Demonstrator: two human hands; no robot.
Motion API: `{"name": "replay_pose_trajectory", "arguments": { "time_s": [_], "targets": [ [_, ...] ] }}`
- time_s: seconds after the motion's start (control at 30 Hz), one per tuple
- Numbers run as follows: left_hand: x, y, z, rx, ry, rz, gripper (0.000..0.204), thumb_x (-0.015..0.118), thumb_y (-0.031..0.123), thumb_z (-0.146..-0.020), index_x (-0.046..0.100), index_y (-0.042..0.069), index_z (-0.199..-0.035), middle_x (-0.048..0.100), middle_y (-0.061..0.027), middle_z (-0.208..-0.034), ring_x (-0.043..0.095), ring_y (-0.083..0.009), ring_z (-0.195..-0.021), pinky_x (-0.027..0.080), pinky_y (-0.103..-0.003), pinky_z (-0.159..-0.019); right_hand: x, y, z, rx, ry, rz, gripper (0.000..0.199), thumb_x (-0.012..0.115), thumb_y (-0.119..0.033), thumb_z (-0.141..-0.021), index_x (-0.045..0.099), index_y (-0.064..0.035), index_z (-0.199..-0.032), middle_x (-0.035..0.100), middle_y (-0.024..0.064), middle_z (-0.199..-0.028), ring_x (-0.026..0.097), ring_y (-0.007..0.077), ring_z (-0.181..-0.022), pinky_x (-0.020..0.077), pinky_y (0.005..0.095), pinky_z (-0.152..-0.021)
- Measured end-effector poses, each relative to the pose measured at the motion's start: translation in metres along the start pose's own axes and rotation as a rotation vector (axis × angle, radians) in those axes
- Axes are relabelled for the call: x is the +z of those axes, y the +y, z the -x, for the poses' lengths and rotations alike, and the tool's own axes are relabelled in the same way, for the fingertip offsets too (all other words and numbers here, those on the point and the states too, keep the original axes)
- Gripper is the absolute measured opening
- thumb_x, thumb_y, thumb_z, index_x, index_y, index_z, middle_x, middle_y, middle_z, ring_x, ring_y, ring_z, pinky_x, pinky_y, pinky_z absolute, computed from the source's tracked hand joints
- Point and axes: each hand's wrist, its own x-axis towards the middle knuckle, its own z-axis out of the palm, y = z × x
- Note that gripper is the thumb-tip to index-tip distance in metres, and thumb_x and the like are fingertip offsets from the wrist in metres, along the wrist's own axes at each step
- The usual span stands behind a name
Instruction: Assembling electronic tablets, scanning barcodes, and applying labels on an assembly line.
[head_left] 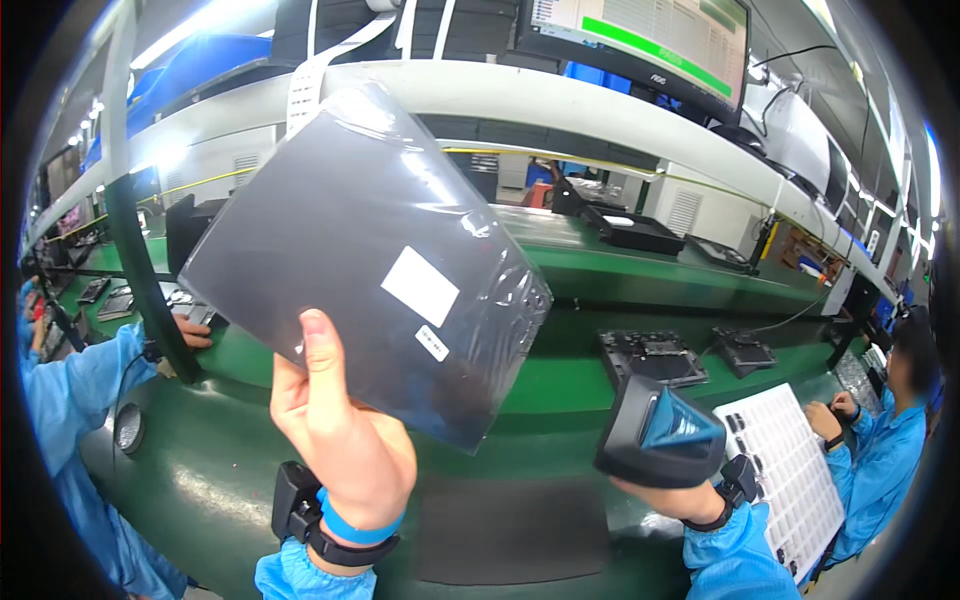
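Raised in front of me is a dark flat panel in a clear plastic bag [330, 230], with a large white label and a smaller printed one on its face. My left hand [345, 420] grips its lower left edge, thumb on the near face. At the right, my right hand [670, 497] is closed on a black handheld barcode scanner [660, 435] with a blue window, its fingers mostly hidden beneath the scanner. The scanner is apart from the bagged panel. Below and between my hands a black mat [512, 530] lies on the green bench [230, 420].
Two opened electronic units [653, 358] [743, 348] lie beyond the scanner. A white compartment tray [785, 470] stands at the right by a co-worker [890, 440]. Another person's blue sleeve [85, 390] reaches in at the left. A monitor [640, 50] hangs above the white rail [560, 105].
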Motion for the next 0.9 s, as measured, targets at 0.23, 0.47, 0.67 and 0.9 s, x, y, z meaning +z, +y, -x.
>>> {"name": "replay_pose_trajectory", "arguments": {
  "time_s": [0.23,0.47,0.67,0.9],
  "targets": [
    [-0.005,-0.008,0.002,-0.016,-0.003,-0.047,0.027,0.064,0.018,-0.108,0.067,-0.004,-0.123,0.071,-0.0094,-0.115,0.065,-0.0149,-0.099,0.052,-0.03,-0.092,0.03,0.003,-0.024,-0.161,-0.023,-0.138,0.037,0.078,-0.002,-0.072,0.074,-0.0002,-0.109,0.076,0.0128,-0.099,0.075,0.0281,-0.085,0.0573,0.0364,-0.079],
    [-0.005,-0.013,0.003,-0.034,-0.077,-0.052,0.024,0.063,0.015,-0.108,0.066,-0.005,-0.121,0.07,-0.0095,-0.115,0.065,-0.0162,-0.103,0.051,-0.033,-0.094,0.033,0.017,-0.011,-0.187,0.027,-0.111,0.039,0.078,-0.004,-0.069,0.072,0.0003,-0.108,0.074,0.0132,-0.093,0.072,0.031,-0.076,0.0557,0.0361,-0.072],
    [-0.016,-0.027,0.01,0.051,-0.051,-0.143,0.022,0.065,0.008,-0.105,0.068,-0.009,-0.119,0.072,-0.0111,-0.114,0.064,-0.0153,-0.102,0.05,-0.031,-0.094,0.031,0.004,-0.022,-0.164,0.014,-0.277,0.051,0.079,-0.004,-0.072,0.07,0.0026,-0.122,0.076,0.0144,-0.103,0.075,0.03,-0.088,0.0578,0.0364,-0.081],
    [-0.003,0.014,0.028,0.19,-0.632,-0.985,0.013,0.073,0.009,-0.099,0.074,-0.002,-0.104,0.075,-0.0149,-0.087,0.074,-0.0248,-0.078,0.056,-0.03,-0.073,0.003,-0.007,-0.035,-0.003,0.481,-0.409,0.036,0.081,-0.003,-0.088,0.068,0.0012,-0.121,0.074,0.006,-0.099,0.069,0.0132,-0.08,0.057,0.0306,-0.072]
  ]
}}
